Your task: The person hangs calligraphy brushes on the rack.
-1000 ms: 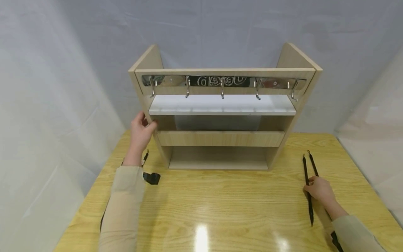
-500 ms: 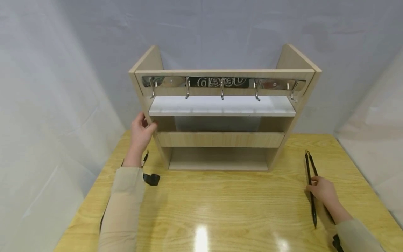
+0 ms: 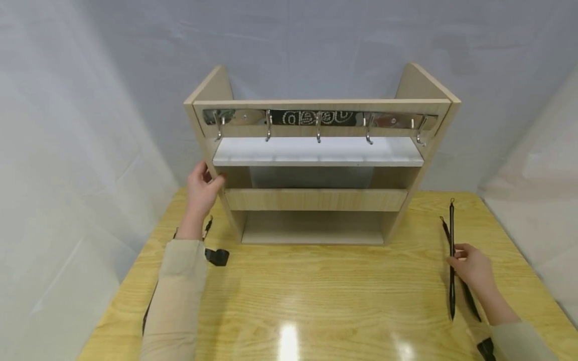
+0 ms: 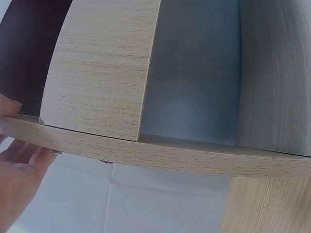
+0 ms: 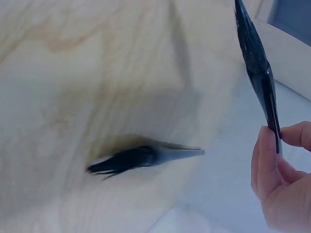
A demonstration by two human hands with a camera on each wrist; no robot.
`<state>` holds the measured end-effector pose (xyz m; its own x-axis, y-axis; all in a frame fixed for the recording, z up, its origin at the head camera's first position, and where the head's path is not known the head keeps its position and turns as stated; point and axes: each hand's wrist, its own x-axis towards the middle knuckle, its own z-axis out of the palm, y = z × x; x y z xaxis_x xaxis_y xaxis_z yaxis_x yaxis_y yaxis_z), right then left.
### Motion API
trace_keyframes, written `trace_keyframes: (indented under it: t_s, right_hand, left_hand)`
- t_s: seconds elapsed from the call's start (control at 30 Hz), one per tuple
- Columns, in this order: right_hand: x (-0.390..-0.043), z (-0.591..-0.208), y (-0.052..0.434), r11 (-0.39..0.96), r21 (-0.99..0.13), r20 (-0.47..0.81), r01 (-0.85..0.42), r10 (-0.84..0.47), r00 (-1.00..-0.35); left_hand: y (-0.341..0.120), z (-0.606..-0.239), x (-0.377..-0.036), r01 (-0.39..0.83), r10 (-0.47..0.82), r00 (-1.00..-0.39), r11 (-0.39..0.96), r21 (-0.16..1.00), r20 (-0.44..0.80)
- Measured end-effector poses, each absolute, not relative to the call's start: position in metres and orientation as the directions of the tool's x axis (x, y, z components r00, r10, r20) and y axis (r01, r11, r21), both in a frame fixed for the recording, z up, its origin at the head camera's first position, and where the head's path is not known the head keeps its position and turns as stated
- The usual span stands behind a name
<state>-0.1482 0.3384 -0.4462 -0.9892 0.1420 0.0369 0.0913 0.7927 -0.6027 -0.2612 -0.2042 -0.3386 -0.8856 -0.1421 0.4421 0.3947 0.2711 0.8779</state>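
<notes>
My right hand (image 3: 478, 273) pinches a black calligraphy brush (image 3: 451, 225) by its handle, hanging loop up and bristles down. In the right wrist view the thumb and fingers close on the handle, above the dark tuft of this brush (image 5: 254, 53). A second calligraphy brush (image 3: 470, 302) lies on the table behind it, crossed by the held one in the head view. At the left, my left hand (image 3: 201, 193) grips the edge of a pale wooden shelf (image 3: 316, 199), thumb on the front and fingers behind the side panel (image 4: 160, 159).
Metal hooks (image 3: 318, 131) line the shelf's upper rail, above a white board (image 3: 316, 150). A small black object (image 3: 218, 257) and a thin dark cord (image 3: 207, 226) lie near the left sleeve. Another black piece (image 3: 486, 347) is by the right sleeve. Pale sheeting hangs around the wooden table (image 3: 316, 291).
My right hand has picked up the left of the two brushes and carried it rightward, so that it now crosses in front of the other. The left hand keeps its place on the shelf.
</notes>
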Motion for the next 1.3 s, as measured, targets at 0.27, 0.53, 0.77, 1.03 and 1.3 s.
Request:
trace_keyframes:
  t_s: [0.27,0.53,0.77,1.03,1.3]
  right_hand:
    - [-0.144,-0.432,0.332,0.741,-0.664,0.068,0.102,0.196,-0.978]
    - [-0.171,-0.489,0.37,0.696,-0.712,0.156,0.087,0.279,-0.948]
    - [-0.186,-0.524,0.391,0.704,-0.71,0.257,0.02,0.285,-0.924]
    - [-0.14,-0.418,0.313,0.655,-0.755,0.246,-0.015,0.262,-0.933]
    - [-0.125,-0.39,0.288,0.68,-0.732,0.298,-0.053,0.249,-0.922]
  left_hand:
    - [-0.204,-0.339,-0.262,0.393,-0.14,-0.887,0.265,0.88,0.439]
    - [-0.196,-0.324,-0.248,0.389,-0.133,-0.893,0.247,0.887,0.429]
    - [-0.192,-0.317,-0.24,0.385,-0.136,-0.893,0.262,0.885,0.428]
    - [-0.192,-0.317,-0.24,0.384,-0.147,-0.891,0.256,0.887,0.429]
    - [-0.199,-0.329,-0.253,0.345,-0.161,-0.901,0.295,0.891,0.402]
